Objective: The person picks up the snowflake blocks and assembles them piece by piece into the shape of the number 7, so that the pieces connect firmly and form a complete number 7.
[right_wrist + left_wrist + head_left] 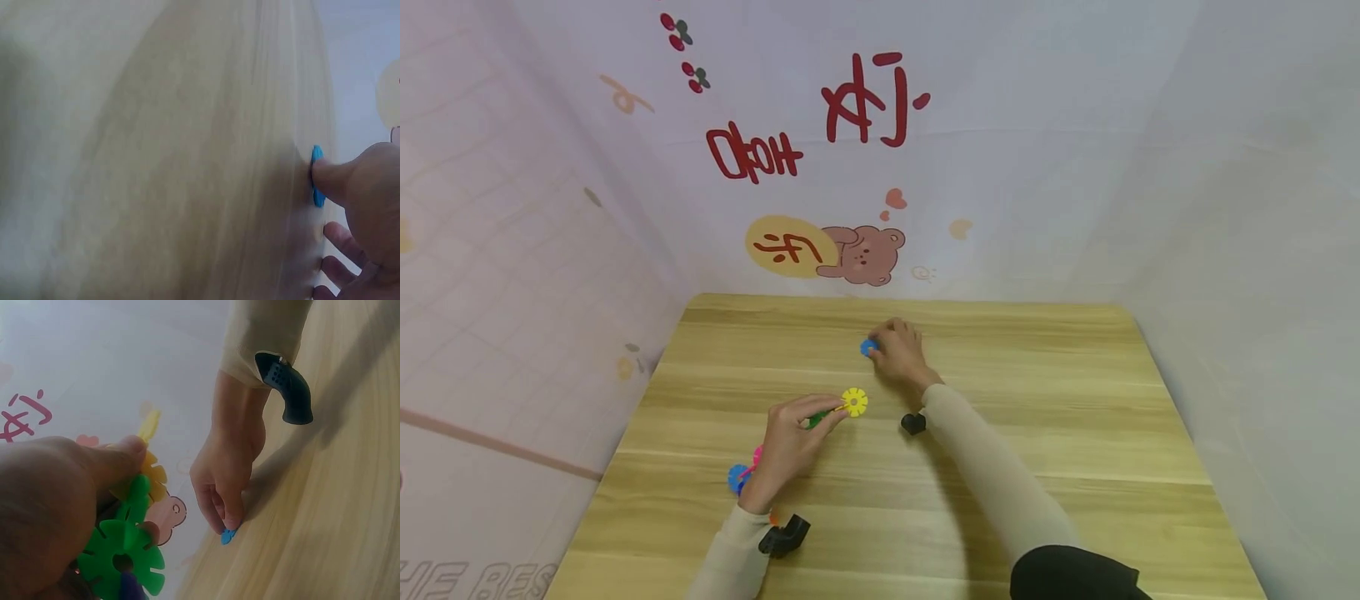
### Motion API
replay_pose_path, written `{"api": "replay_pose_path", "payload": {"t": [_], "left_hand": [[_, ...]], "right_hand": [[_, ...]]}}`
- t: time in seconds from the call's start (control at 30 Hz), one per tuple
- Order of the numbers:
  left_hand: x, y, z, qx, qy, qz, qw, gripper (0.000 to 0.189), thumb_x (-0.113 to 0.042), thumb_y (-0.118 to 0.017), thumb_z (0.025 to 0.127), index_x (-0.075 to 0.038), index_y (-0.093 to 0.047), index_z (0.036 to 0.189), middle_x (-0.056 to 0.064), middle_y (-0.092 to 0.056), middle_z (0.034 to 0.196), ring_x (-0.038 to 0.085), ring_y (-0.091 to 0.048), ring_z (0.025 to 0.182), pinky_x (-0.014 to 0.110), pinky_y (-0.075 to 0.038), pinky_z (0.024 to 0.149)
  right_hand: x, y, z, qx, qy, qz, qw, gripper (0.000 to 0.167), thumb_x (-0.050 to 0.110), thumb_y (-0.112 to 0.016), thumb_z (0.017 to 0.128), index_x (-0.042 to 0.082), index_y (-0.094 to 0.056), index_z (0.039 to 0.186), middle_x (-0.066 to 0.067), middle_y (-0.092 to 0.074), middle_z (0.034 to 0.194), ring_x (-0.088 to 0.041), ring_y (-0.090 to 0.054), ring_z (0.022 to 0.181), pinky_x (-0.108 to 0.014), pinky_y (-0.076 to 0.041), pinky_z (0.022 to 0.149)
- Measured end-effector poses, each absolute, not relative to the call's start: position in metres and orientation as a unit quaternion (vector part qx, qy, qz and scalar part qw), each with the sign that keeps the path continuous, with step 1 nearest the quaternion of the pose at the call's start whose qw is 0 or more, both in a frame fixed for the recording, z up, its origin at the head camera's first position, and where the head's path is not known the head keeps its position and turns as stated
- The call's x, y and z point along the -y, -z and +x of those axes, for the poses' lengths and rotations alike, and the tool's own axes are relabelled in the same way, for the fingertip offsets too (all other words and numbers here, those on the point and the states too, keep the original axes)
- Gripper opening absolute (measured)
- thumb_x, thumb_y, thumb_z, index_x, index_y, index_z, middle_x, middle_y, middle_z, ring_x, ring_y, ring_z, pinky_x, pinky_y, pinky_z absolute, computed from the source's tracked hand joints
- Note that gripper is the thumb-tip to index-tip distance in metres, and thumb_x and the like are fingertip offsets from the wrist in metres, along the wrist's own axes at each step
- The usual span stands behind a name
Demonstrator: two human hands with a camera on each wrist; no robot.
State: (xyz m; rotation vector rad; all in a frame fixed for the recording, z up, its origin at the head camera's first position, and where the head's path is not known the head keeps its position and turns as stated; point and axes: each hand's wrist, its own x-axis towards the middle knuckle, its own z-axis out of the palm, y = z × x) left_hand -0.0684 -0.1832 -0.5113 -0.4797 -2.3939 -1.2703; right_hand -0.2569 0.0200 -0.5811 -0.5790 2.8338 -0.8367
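My left hand [793, 437] grips a chain of notched plastic discs between thumb and fingers. A yellow disc [854, 402] sticks out beyond the fingertips. In the left wrist view a green disc [119, 559] and an orange-yellow disc [154, 474] are joined in the same chain. Pink and blue discs [739, 478] show beside the left wrist, partly hidden by it. Farther back on the table, my right hand [898, 350] pinches a single blue disc [868, 347]. In the right wrist view the thumb lies against that blue disc [317, 194], seen edge-on.
Both hands work over a wooden table [1037, 375]. A printed white cloth [1015, 167] hangs behind its far edge and along its sides. Black wrist-worn devices show at the left wrist [785, 537] and the right wrist [913, 423].
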Motion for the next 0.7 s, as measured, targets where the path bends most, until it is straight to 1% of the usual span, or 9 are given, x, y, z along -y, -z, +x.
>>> {"api": "replay_pose_path", "payload": {"t": [0.17,0.27,0.33,0.4,0.47,0.57,0.63,0.7], "left_hand": [[0.183,0.512,-0.068,0.852,0.455,-0.171,0.195,0.014,-0.001,-0.092,0.091,-0.004,-0.090,0.104,0.014,-0.089,0.108,0.033,-0.088,0.099,0.052,-0.074,0.087],[0.182,0.513,-0.069,0.850,0.456,-0.175,0.196,0.013,-0.001,-0.092,0.092,-0.004,-0.090,0.104,0.014,-0.089,0.108,0.033,-0.088,0.099,0.052,-0.074,0.087],[0.182,0.513,-0.070,0.850,0.456,-0.178,0.196,0.013,-0.001,-0.092,0.092,-0.003,-0.090,0.104,0.014,-0.089,0.108,0.033,-0.088,0.098,0.052,-0.074,0.086],[0.181,0.514,-0.070,0.849,0.457,-0.179,0.196,0.013,-0.001,-0.092,0.092,-0.003,-0.090,0.104,0.014,-0.089,0.108,0.033,-0.088,0.098,0.052,-0.074,0.086],[0.180,0.514,-0.070,0.848,0.458,-0.180,0.196,0.013,-0.001,-0.092,0.091,-0.003,-0.090,0.104,0.015,-0.089,0.108,0.033,-0.088,0.098,0.052,-0.074,0.085],[0.179,0.514,-0.071,0.848,0.459,-0.181,0.194,0.014,0.000,-0.092,0.091,-0.003,-0.089,0.105,0.015,-0.088,0.108,0.033,-0.088,0.098,0.052,-0.074,0.086],[0.179,0.514,-0.071,0.848,0.457,-0.182,0.195,0.014,0.000,-0.092,0.091,-0.002,-0.089,0.105,0.015,-0.088,0.108,0.033,-0.088,0.098,0.051,-0.074,0.085],[0.178,0.515,-0.071,0.850,0.455,-0.183,0.194,0.015,0.000,-0.092,0.091,-0.002,-0.089,0.105,0.015,-0.088,0.108,0.033,-0.088,0.098,0.051,-0.074,0.085]], "right_hand": [[-0.018,0.584,-0.256,-0.942,0.275,-0.178,0.066,0.032,0.025,-0.073,0.112,0.014,-0.072,0.142,-0.014,-0.054,0.162,-0.038,-0.043,0.155,-0.057,-0.036,0.131],[-0.019,0.582,-0.256,-0.939,0.293,-0.171,0.065,0.032,0.023,-0.077,0.109,0.013,-0.071,0.139,-0.014,-0.061,0.156,-0.038,-0.048,0.150,-0.058,-0.037,0.131],[-0.021,0.581,-0.255,-0.935,0.309,-0.166,0.057,0.030,0.021,-0.079,0.107,0.012,-0.072,0.136,-0.012,-0.068,0.148,-0.037,-0.054,0.146,-0.059,-0.037,0.131],[-0.025,0.579,-0.253,-0.928,0.331,-0.162,0.047,0.026,0.018,-0.080,0.106,0.011,-0.074,0.131,-0.011,-0.076,0.135,-0.036,-0.062,0.136,-0.059,-0.037,0.128],[-0.029,0.578,-0.251,-0.922,0.352,-0.158,0.036,0.020,0.015,-0.080,0.106,0.012,-0.076,0.125,-0.009,-0.080,0.123,-0.034,-0.068,0.125,-0.058,-0.038,0.124],[-0.037,0.577,-0.247,-0.907,0.390,-0.155,0.026,0.014,0.011,-0.080,0.105,0.010,-0.077,0.119,-0.009,-0.082,0.109,-0.030,-0.073,0.108,-0.051,-0.048,0.115],[-0.043,0.576,-0.243,-0.893,0.422,-0.153,0.031,0.013,0.010,-0.081,0.105,0.009,-0.078,0.117,-0.010,-0.081,0.108,-0.027,-0.074,0.104,-0.045,-0.057,0.108],[-0.051,0.574,-0.237,-0.878,0.453,-0.150,0.038,0.014,0.009,-0.082,0.104,0.007,-0.078,0.117,-0.011,-0.081,0.108,-0.025,-0.076,0.102,-0.043,-0.065,0.099]]}}
